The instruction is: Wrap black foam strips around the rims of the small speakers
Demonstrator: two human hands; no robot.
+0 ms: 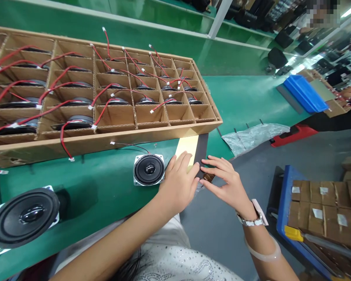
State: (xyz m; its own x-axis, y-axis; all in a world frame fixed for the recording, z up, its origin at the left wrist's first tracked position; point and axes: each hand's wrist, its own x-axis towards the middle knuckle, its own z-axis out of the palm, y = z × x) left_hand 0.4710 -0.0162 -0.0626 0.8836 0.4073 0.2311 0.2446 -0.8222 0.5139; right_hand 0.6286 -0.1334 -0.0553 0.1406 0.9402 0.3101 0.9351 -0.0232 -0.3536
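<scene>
**Both hands down on the yellow-and-black sheet at the desk edge**

The person is leaning over the green desk (105, 175) with both hands working the same flat piece. It's a yellow sheet (188, 150) with a black strip (202, 148) running right alongside it, touching edge to edge. The pair is lying with its long axis going 6 to 12 o'clock. The far end is butting up against the front wall of the cardboard tray (119, 138), and the near end is sitting at the desk's edge, under the fingers.

The left hand (178, 183) is lying open and flat, with its fingers stretched toward 12 o'clock and resting on the near end of the yellow sheet. It isn't gripping anything. The right hand (225, 183) is coming in from 3 o'clock. It's open too, with the fingers spread and the tips touching the near end of the black strip. A small brown bit (209, 178) is peeking out under those fingers, but it's too hidden to say what it is.

From both hands, most of the sheet is lying straight ahead at 12 o'clock. Each hand is taking its own half, left on yellow and right on black, so neither is really nearer.

A small speaker (149, 169) is sitting cone-up just beside the left hand, at its 9 o'clock. A big speaker (23, 216) is sitting well apart from them, out around 8 o'clock. A crumpled plastic bag (251, 136) is lying at the right hand's 2 o'clock.
</scene>
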